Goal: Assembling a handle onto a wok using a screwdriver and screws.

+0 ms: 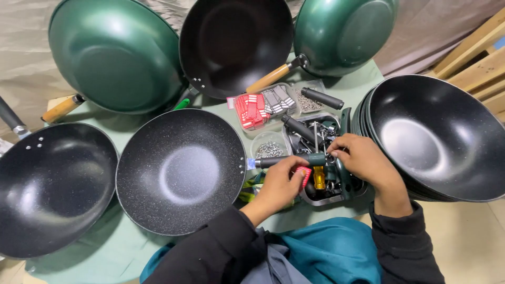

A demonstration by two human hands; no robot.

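A speckled black wok (180, 171) without a handle lies in front of me on the green cloth. My left hand (281, 184) grips a dark green pan handle (294, 160) that points at the wok's rim, with a red tag under its fingers. My right hand (363, 160) pinches the far end of that handle, over a metal tray (336, 199) of handles and screws. A yellow-handled tool (319, 178) lies in the tray between my hands.
A stack of black woks (436, 137) stands at the right. Another black wok (50, 186) lies at the left. Green and black woks (115, 52) lean at the back. Clear tubs of red and grey tags (263, 108) and screws (269, 149) sit behind the tray. Wooden boards (476, 58) are far right.
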